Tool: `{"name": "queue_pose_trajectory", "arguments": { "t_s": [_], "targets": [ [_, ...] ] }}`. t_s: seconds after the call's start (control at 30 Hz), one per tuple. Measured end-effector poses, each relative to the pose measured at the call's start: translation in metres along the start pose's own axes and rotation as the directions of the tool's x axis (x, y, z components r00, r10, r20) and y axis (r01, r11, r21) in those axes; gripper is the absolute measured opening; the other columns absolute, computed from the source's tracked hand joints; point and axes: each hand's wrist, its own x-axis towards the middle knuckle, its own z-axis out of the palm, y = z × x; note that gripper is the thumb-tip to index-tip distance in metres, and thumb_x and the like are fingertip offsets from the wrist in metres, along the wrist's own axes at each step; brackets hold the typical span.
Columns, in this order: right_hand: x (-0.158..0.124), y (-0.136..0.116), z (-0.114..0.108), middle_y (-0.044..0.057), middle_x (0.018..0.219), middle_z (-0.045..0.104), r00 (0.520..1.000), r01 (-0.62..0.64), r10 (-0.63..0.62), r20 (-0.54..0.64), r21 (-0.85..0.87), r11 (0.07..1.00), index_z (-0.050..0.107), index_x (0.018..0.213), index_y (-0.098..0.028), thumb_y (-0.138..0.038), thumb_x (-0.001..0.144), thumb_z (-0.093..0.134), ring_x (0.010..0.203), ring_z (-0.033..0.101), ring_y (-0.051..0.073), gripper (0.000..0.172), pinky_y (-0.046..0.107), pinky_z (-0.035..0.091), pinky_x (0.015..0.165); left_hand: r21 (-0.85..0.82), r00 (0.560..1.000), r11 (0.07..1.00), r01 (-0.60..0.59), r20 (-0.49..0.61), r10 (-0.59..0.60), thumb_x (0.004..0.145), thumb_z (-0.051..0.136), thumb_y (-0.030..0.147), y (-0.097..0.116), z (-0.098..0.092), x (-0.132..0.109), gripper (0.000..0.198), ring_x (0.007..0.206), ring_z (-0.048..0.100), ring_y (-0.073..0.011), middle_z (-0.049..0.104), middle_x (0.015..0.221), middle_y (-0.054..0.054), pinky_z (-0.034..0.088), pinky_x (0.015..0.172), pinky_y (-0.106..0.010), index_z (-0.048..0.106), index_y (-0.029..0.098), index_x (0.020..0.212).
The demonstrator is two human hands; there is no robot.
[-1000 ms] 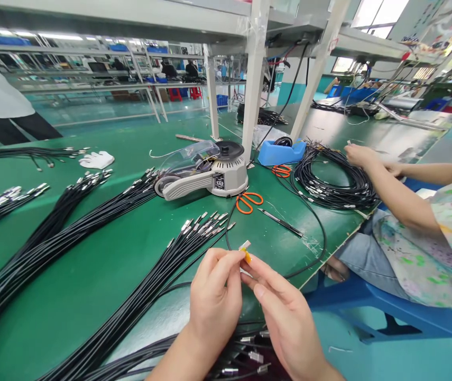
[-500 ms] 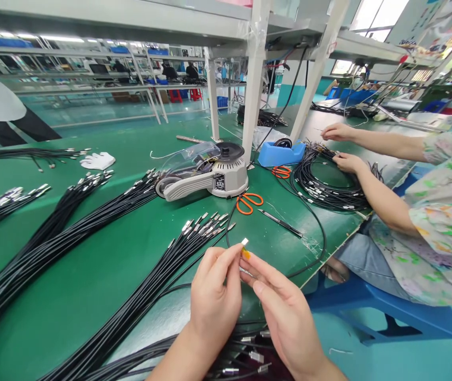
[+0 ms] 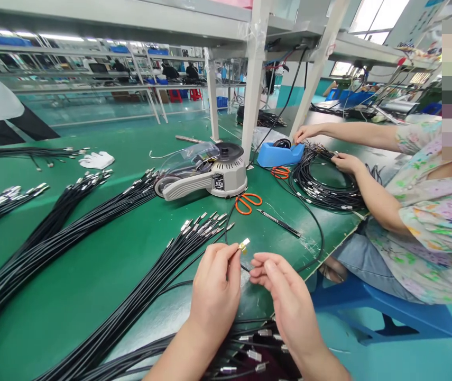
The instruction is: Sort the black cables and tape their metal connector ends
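Observation:
Between the thumb and fingertips of my left hand [image 3: 217, 288] is a small silver cable connector [image 3: 245, 243] with a bit of amber tape around its base. Most of its cable is hidden by the hand. My right hand [image 3: 289, 296] is just to the right, apart from the connector. Its fingers are loosely bent with nothing visible in them. A bundle of black cables [image 3: 158, 264] with silver ends lies left of my hands. More cable ends [image 3: 254, 354] show below my wrists.
A grey tape dispenser [image 3: 229, 177] stands ahead, with orange-handled scissors [image 3: 248, 203] and a craft knife [image 3: 279, 223] nearby. At the right, a co-worker's hand reaches a blue tape holder [image 3: 275, 156] beside coiled cables [image 3: 308, 185]. More cable bundles [image 3: 79, 227] and a white glove [image 3: 97, 160] lie left.
My right hand has drawn away to the right from the connector, which stays in my left hand. The co-worker's far hand has moved left to the blue tape holder.

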Motion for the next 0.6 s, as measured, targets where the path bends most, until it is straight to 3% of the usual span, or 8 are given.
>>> {"name": "queue_pose_trajectory", "arguments": {
  "t_s": [0.1,0.3,0.6],
  "targets": [
    [0.012,-0.013,0.011,0.0,0.075,0.061,0.999,0.021,-0.019,0.028,-0.055,0.998,0.061,0.088,-0.018,-0.046,0.08,0.062,0.071,0.057,0.014,0.029,0.027,0.049,0.07,0.045,0.999,0.998,-0.039,0.0,0.039,0.085,0.054,0.012,-0.001,0.001,-0.002,0.012,0.076,0.059,-0.0132,0.059,0.085,-0.004,0.052,0.067,-0.026,0.059,0.016,0.095],
    [0.017,-0.021,0.026,0.001,0.073,0.059,0.998,0.012,-0.005,0.059,-0.126,0.992,0.057,0.077,-0.016,-0.043,0.076,0.065,0.069,0.056,0.015,0.028,0.027,0.047,0.066,0.055,0.999,0.998,-0.041,0.018,0.04,0.085,0.053,0.013,0.0,-0.002,-0.001,0.013,0.078,0.059,-0.0141,0.059,0.086,-0.004,0.052,0.068,-0.027,0.059,0.017,0.096],
    [0.017,-0.013,0.014,0.002,0.077,0.059,0.979,0.2,-0.181,0.088,-0.31,0.93,0.059,0.079,-0.017,-0.033,0.085,0.056,0.074,0.054,0.015,0.017,0.028,0.045,0.071,-0.106,0.972,0.971,0.213,0.127,-0.199,0.086,0.053,0.02,0.001,-0.008,0.003,0.007,0.071,0.059,-0.0126,0.06,0.078,-0.001,0.049,0.065,-0.025,0.06,0.018,0.083]
  ]
}}
